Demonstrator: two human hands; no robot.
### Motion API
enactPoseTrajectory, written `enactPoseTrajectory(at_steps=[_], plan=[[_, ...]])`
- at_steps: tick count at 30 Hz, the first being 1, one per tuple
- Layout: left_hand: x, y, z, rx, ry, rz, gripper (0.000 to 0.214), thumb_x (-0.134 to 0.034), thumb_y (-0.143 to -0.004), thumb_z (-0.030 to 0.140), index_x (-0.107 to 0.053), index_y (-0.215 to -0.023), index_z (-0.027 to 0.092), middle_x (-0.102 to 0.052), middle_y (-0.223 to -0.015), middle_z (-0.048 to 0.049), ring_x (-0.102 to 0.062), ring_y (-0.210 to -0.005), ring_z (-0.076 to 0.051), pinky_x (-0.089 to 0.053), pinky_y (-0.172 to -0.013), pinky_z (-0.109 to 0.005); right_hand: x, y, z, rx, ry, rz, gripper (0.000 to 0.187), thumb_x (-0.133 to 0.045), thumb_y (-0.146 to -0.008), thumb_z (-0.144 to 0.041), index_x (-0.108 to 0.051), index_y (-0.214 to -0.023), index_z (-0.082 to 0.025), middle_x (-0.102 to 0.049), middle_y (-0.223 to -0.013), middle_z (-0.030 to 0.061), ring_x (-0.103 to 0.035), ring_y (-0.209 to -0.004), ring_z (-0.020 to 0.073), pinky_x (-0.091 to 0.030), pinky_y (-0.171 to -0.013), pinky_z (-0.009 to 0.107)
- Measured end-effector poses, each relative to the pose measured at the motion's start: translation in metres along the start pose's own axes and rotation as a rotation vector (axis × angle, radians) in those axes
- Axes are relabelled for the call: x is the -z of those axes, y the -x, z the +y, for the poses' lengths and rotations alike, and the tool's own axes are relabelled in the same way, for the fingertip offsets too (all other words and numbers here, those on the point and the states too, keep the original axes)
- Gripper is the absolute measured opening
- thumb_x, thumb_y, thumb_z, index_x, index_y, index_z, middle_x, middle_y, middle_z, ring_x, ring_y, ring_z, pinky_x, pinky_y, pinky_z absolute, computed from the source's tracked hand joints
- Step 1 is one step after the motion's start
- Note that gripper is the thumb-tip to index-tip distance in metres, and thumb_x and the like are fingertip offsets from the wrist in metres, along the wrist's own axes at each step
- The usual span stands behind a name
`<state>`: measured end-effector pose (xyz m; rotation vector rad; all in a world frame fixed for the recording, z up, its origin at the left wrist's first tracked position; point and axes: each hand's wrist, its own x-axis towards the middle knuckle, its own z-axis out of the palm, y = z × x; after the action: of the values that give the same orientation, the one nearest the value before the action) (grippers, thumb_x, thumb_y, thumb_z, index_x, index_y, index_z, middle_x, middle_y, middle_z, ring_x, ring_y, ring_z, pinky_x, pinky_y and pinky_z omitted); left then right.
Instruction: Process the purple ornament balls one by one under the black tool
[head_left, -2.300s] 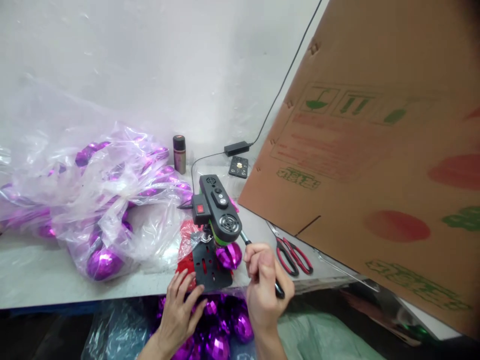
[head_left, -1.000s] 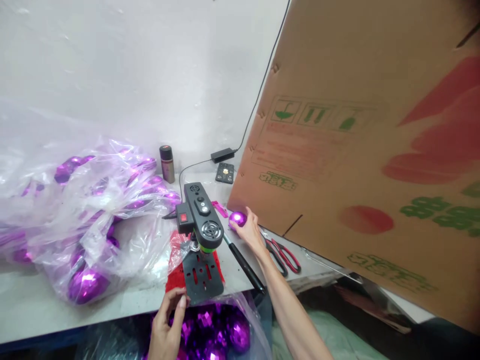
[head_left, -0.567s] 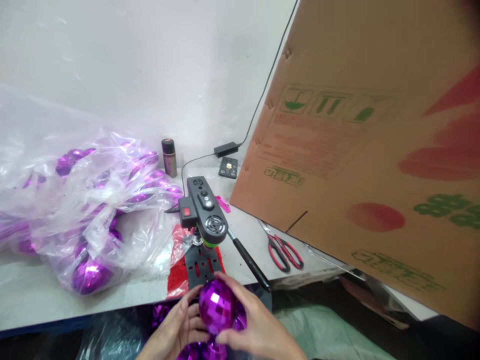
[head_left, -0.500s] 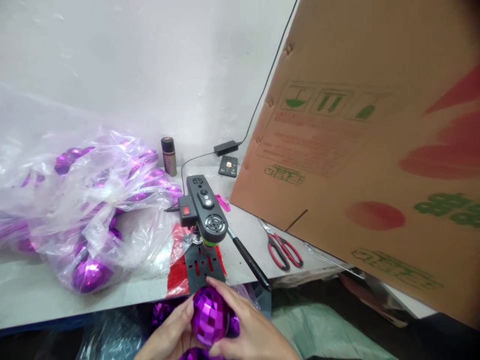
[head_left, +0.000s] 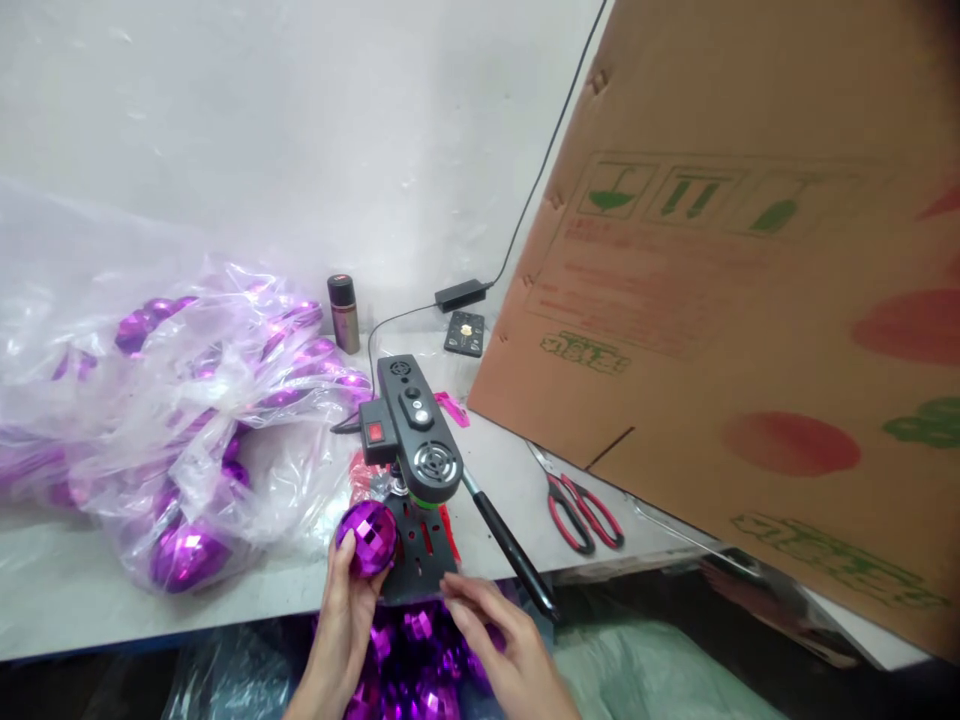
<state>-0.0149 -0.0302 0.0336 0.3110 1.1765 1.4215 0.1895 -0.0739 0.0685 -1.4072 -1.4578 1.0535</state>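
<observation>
A shiny purple mirrored ball (head_left: 367, 538) is in my left hand (head_left: 346, 610), its fingers and thumb wrapped around the lower left side. The ball is raised beside the perforated black base plate (head_left: 420, 560) of a small black machine (head_left: 420, 425) with a red switch and a long lever (head_left: 514, 555). My right hand (head_left: 499, 635) is near the plate's front edge, fingertips drawn together in a pinch; whatever may be in them is too small to make out. Below both hands, more purple mirrored balls (head_left: 416, 665) lie in a heap at the table's front edge.
Plastic-wrapped purple balls (head_left: 187, 555) cover the table's left side. Behind the machine stand a dark-capped bottle (head_left: 343, 315), a black power adapter (head_left: 460, 294) and a small black box (head_left: 464, 335). Red-handled scissors (head_left: 585, 510) lie by a large cardboard box (head_left: 675, 330) on the right.
My hands have moved apart. The left has carried a purple ball up and left beside the base plate; the right no longer touches that ball. The view has shifted slightly.
</observation>
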Motion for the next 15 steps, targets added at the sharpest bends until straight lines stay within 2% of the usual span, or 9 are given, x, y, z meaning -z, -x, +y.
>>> enactPoseTrajectory(at_steps=[4,9,15], plan=[[0.004,-0.012,-0.015,-0.19,-0.284,0.058,0.091,-0.09,-0.075,0.067,-0.053,-0.147,0.024,-0.078,-0.131,-0.0128,-0.077,-0.121,-0.033,-0.063,-0.104,-0.045,0.002,0.003,-0.006,0.036,0.057,0.118,0.058,-0.058,-0.101,-0.073,-0.087,-0.111,-0.025,-0.086,-0.107,0.0122,-0.084,-0.102,0.0265,-0.068,-0.094,0.033],[0.003,-0.015,-0.037,-0.463,-0.487,0.037,0.084,-0.092,-0.074,0.061,-0.053,-0.138,0.023,-0.072,-0.137,-0.017,-0.072,-0.13,-0.035,-0.057,-0.114,-0.052,0.005,0.001,-0.006,0.124,0.091,0.119,0.05,-0.054,-0.106,-0.065,-0.085,-0.114,-0.026,-0.085,-0.106,0.0095,-0.082,-0.104,0.0241,-0.067,-0.092,0.029],[0.003,-0.009,-0.036,-0.553,-0.767,-0.006,0.084,-0.089,-0.074,0.059,-0.059,-0.142,0.021,-0.069,-0.145,-0.0206,-0.064,-0.141,-0.045,-0.049,-0.12,-0.07,0.006,0.006,0.001,0.124,0.094,0.068,0.047,-0.055,-0.107,-0.063,-0.085,-0.112,-0.028,-0.085,-0.106,0.0087,-0.082,-0.101,0.0236,-0.067,-0.091,0.028]])
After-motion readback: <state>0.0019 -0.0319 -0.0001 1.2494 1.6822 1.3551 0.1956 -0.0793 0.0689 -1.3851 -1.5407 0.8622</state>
